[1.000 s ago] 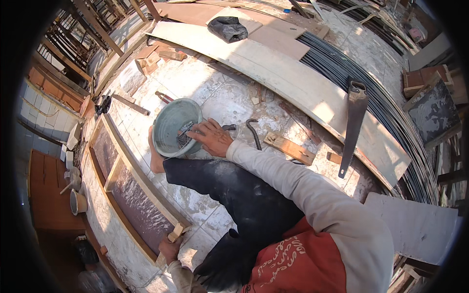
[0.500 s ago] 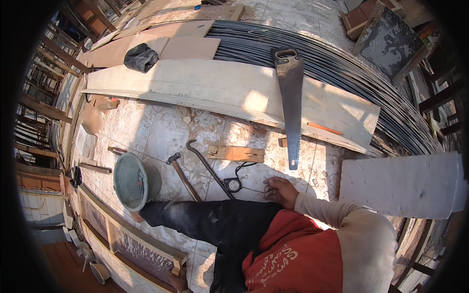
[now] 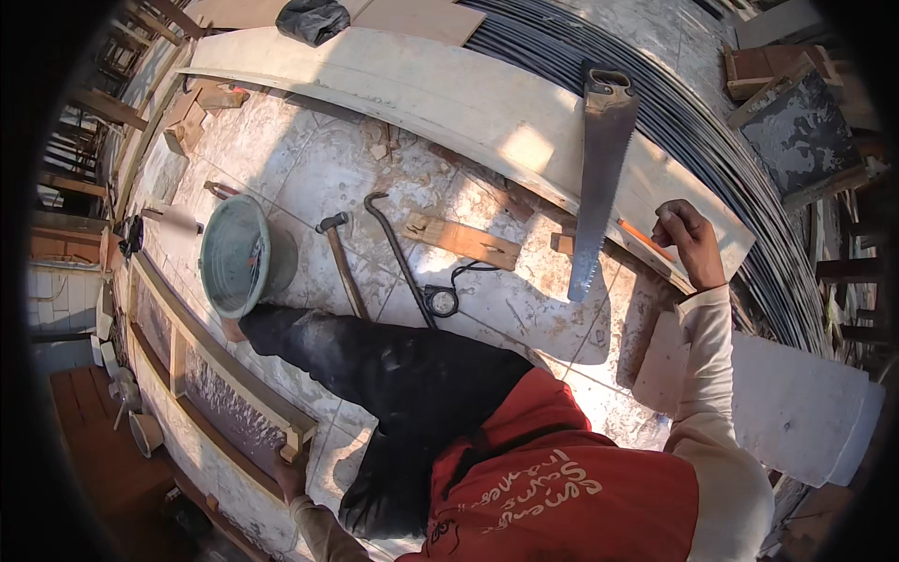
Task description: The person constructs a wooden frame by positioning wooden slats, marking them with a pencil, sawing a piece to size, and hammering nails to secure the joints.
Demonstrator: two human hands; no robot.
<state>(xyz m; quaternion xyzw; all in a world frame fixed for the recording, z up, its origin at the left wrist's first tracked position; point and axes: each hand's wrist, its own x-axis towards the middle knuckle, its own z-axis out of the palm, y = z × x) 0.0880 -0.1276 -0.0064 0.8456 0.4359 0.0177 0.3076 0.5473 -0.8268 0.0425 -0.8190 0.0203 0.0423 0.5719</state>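
Orange pencil (image 3: pixel 646 242), right there beside the handsaw (image 3: pixel 604 178)! Lies on the long pale board (image 3: pixel 449 98), just right of the handsaw, slanting along near the board's lower edge. And straight to the right hand (image 3: pixel 691 241), out on the pencil side of the handsaw: hangs close by the pencil with fingers bent inward. Cannot tell whether fully closed, nor whether pinching anything. Over to the left hand (image 3: pixel 292 476), well below and left of the handsaw: rests at the near end of the wooden frame (image 3: pixel 221 345). Cannot tell from here whether with fingers open or gripping. Quick look around! Left of the handsaw on the floor (image 3: pixel 524 309), a short wood block (image 3: pixel 464 242); further left, a hooked metal bar (image 3: pixel 398 253), then a hammer (image 3: pixel 346 272), then, well apart, a green-grey bucket (image 3: pixel 283 260). Right of the handsaw, a bundle of dark rods (image 3: pixel 726 173); below and right, a pale panel (image 3: pixel 777 393).
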